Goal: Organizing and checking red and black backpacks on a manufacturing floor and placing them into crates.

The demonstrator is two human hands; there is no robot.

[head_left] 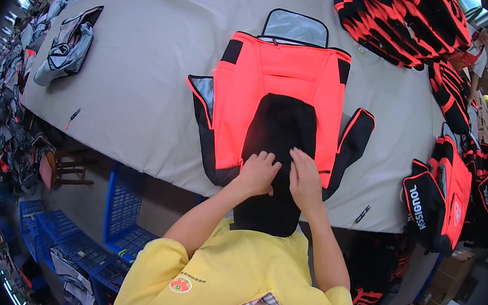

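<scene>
A bright orange-red and black backpack lies on the cloth-covered table in front of me, its side pieces spread out and a grey-lined flap folded out at its far end. Down its middle runs a black fabric panel, which hangs over the near table edge against my body. On the panel's left side, my left hand has its fingers curled down into the fabric, thumb toward the middle. Beside it, my right hand rests on the panel's right side with fingers stretched out. The fabric under both palms is hidden.
Stacked orange and black bags occupy the far right, with another bag at the right edge. A grey folded piece lies left. Small thread snips sit near the front edge; blue crates stand below. A person is far right.
</scene>
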